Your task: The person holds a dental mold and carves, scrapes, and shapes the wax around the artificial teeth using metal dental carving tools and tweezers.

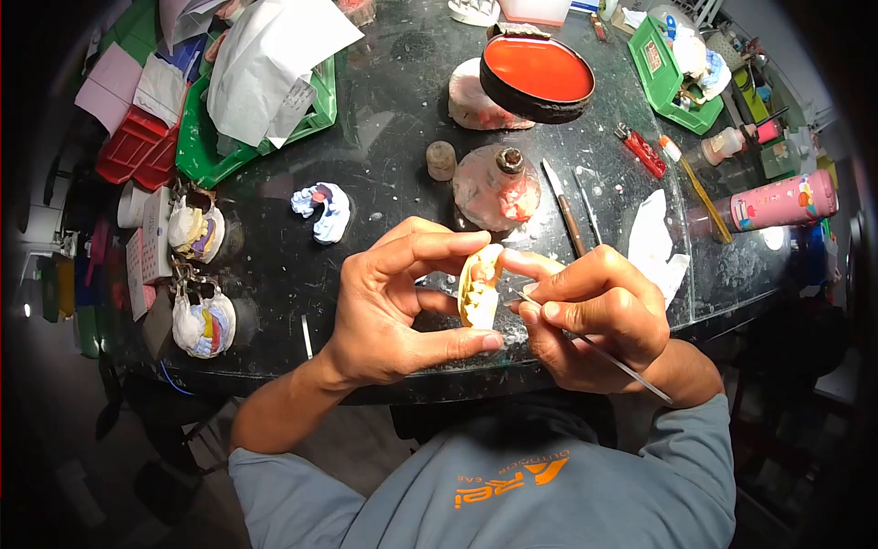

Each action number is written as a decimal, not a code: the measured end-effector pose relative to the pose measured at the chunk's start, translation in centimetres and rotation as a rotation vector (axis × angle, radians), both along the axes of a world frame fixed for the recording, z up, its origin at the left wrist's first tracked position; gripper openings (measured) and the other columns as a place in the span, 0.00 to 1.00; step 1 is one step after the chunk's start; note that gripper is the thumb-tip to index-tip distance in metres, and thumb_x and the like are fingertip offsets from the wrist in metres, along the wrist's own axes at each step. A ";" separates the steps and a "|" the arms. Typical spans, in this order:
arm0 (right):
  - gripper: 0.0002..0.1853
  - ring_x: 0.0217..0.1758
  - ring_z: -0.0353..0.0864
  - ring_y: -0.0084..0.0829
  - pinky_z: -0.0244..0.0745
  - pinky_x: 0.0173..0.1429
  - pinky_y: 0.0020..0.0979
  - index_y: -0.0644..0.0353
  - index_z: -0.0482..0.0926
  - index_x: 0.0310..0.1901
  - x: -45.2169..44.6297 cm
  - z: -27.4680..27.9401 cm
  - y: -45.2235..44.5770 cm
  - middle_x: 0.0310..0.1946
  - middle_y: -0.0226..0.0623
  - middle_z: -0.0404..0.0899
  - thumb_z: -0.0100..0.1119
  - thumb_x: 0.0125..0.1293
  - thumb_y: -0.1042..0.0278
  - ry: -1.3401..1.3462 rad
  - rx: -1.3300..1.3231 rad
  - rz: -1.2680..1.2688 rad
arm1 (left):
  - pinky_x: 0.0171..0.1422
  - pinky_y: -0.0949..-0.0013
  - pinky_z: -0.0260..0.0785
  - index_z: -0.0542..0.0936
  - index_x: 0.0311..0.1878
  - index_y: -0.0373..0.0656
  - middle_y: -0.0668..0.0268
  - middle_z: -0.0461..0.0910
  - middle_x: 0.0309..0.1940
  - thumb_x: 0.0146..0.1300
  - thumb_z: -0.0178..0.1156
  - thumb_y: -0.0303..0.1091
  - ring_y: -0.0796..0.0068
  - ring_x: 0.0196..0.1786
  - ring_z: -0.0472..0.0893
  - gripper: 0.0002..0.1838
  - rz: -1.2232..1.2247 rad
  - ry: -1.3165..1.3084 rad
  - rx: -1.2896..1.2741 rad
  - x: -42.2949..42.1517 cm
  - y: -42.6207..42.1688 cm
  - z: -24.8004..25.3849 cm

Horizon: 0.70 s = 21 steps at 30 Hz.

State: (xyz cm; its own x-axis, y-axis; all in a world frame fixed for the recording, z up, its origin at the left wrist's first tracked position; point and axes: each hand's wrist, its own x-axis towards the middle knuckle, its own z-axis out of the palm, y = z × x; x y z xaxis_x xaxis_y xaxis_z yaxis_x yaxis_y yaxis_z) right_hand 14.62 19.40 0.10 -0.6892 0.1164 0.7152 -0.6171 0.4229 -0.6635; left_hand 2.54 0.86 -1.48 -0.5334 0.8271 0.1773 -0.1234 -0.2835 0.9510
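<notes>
My left hand (393,306) grips a yellowish dental cast (477,291) by its edges, thumb below and fingers above, with the toothed side turned to the right. Pinched in my right hand (599,320) is a thin metal dental carving tool (622,368); its tip points at the cast, and I cannot tell whether it touches. A finger of my right hand rests at the cast's upper right. Just beyond the hands stands a glass spirit burner (494,197) with a dark wick top. A wood-handled knife (564,210) lies to its right.
A tin of red wax (538,71) sits tilted on a plaster piece at the back. Two articulated models (197,229) stand at left, near a bluish-white cast (320,212). Green trays (206,137) hold papers. A red lighter (642,151) and pink bottle (782,199) lie right.
</notes>
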 end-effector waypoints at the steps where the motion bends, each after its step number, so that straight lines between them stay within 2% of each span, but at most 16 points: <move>1: 0.11 0.32 0.87 0.32 0.91 0.55 0.51 0.68 0.78 0.35 0.0 0.0 0.0 0.32 0.46 0.81 0.70 0.56 0.91 -0.001 0.002 -0.002 | 0.58 0.66 0.89 0.79 0.65 0.34 0.61 0.74 0.58 0.48 0.80 0.14 0.69 0.62 0.82 0.37 -0.003 -0.002 -0.001 0.0 0.0 0.0; 12: 0.12 0.33 0.88 0.33 0.91 0.56 0.50 0.67 0.83 0.39 0.0 0.1 0.2 0.33 0.44 0.82 0.72 0.54 0.91 -0.013 0.034 -0.004 | 0.57 0.67 0.89 0.78 0.67 0.33 0.60 0.73 0.58 0.50 0.78 0.13 0.67 0.63 0.82 0.37 -0.019 0.014 0.001 -0.1 -0.1 0.2; 15: 0.18 0.37 0.87 0.28 0.89 0.59 0.51 0.63 0.80 0.45 0.0 0.2 0.5 0.36 0.42 0.83 0.69 0.57 0.93 -0.020 0.092 0.019 | 0.57 0.67 0.89 0.78 0.67 0.33 0.61 0.73 0.58 0.50 0.79 0.13 0.67 0.63 0.82 0.37 -0.014 0.016 -0.001 -0.1 0.0 0.2; 21: 0.18 0.38 0.87 0.29 0.89 0.59 0.52 0.64 0.80 0.45 0.0 0.1 0.4 0.35 0.43 0.83 0.69 0.56 0.94 -0.012 0.087 0.029 | 0.57 0.67 0.88 0.78 0.66 0.33 0.61 0.73 0.58 0.49 0.79 0.14 0.68 0.62 0.82 0.37 -0.008 0.023 -0.006 -0.1 -0.1 0.2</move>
